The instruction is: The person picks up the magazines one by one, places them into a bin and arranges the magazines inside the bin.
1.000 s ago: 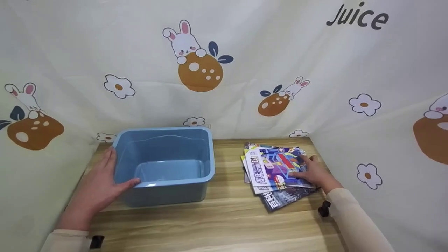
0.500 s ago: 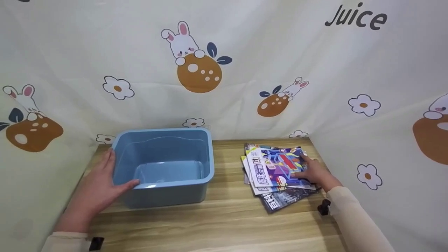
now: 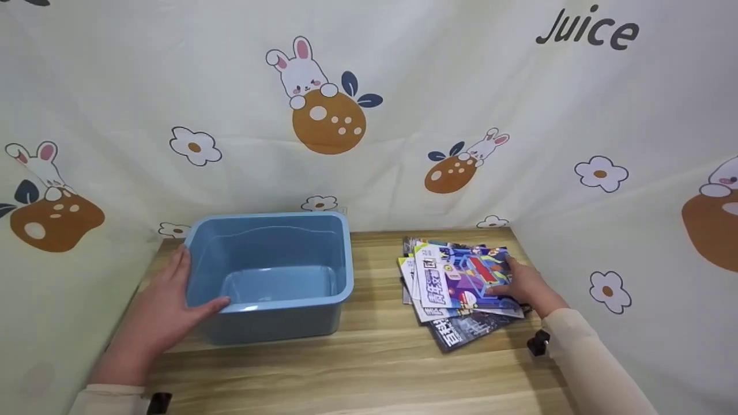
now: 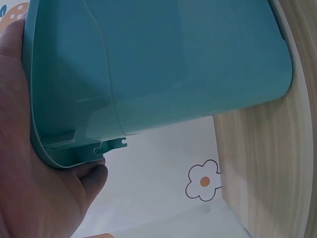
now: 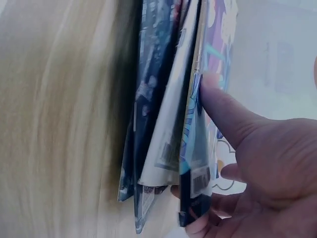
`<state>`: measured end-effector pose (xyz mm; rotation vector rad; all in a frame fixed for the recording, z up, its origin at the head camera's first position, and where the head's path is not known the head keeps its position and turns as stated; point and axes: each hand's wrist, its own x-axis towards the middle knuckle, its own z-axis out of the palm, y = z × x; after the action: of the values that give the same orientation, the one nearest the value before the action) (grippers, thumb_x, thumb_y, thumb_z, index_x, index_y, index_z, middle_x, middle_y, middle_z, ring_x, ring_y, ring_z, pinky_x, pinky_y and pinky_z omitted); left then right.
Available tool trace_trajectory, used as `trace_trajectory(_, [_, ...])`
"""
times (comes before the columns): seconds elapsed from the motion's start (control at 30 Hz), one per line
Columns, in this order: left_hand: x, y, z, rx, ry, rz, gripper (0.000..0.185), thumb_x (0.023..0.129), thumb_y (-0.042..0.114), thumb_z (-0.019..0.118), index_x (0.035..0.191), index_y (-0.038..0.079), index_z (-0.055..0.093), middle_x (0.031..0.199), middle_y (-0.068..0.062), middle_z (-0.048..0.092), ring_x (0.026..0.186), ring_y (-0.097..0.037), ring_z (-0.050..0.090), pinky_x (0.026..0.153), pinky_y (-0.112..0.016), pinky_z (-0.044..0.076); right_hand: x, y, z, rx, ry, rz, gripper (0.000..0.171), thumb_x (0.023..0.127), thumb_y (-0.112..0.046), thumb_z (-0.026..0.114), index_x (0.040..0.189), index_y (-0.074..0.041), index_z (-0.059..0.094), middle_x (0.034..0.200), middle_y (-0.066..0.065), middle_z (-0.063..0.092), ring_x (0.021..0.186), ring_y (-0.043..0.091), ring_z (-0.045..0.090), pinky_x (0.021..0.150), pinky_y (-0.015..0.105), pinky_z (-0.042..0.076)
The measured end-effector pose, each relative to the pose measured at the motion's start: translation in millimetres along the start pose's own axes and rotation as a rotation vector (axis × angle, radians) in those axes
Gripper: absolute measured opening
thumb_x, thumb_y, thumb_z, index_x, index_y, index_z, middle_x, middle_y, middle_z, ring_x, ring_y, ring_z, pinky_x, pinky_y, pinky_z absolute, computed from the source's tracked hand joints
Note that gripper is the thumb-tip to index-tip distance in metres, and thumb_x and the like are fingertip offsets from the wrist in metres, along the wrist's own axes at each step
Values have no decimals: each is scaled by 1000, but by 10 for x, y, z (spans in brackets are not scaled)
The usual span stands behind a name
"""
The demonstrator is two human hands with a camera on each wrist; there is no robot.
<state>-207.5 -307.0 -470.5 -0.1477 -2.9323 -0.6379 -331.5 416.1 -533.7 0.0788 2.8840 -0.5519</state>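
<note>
Right hand (image 3: pixel 522 286) is pinching the top magazine (image 3: pixel 461 276) at its right edge; the bin (image 3: pixel 271 276) is sitting off to its left, left hand (image 3: pixel 164 311) gripping that rim.

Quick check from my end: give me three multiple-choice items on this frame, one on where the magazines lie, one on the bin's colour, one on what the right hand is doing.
1. Where do the magazines lie relative to the bin?
A. Inside it
B. On the table to its right
C. Under it

2. What colour is the bin?
A. Blue
B. Red
C. White

3. What is the right hand doing?
A. Resting flat on the table
B. Gripping the bin's rim
C. Pinching the top magazine

Answers: 1 B, the stack sits apart from the bin, which holds nothing; 2 A, walls and floor are blue; 3 C, the right wrist view shows thumb above and fingers below its edge.
</note>
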Motion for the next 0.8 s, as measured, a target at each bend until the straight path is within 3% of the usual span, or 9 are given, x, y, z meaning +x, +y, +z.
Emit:
trace_trajectory(0.2, [-6,0,-2,-3,8,1,135,92,80,71,172,-10,9,178,-37,10,156,-67,25,115,-88,27,12,23,-46,50,17,19,126,88,-46,95,171,11,18,163,47,35,149,63,40,123,72,36])
trace_trajectory(0.37, [-25,6,12,-6,6,4,135,93,80,71,172,-9,9,179,-36,8,158,-65,23,116,-87,27,8,113,-108,286,-26,-50,115,93,-38,92,176,-3,20,169,42,30,147,58,43,123,70,38])
trace_trajectory(0.57, [-29,19,12,1,-2,-9,136,92,82,69,173,-8,6,180,-34,6,158,-66,22,112,-88,30,-26,186,-141,471,-111,-96,92,101,-36,85,172,-5,37,167,39,32,132,44,57,108,47,54])
trace_trajectory(0.67, [-17,40,2,-4,-3,-15,137,92,84,69,173,-6,6,180,-33,6,158,-65,21,110,-89,31,-50,157,-149,553,-131,-74,91,102,-34,84,175,-13,34,167,36,32,126,39,62,99,38,59])
trace_trajectory(0.8, [-43,34,-7,-15,-7,-20,136,92,82,70,174,-6,6,180,-34,7,159,-65,22,113,-89,29,-64,72,-136,635,-118,-78,92,103,-26,82,178,-21,28,168,35,30,127,40,62,95,35,62])
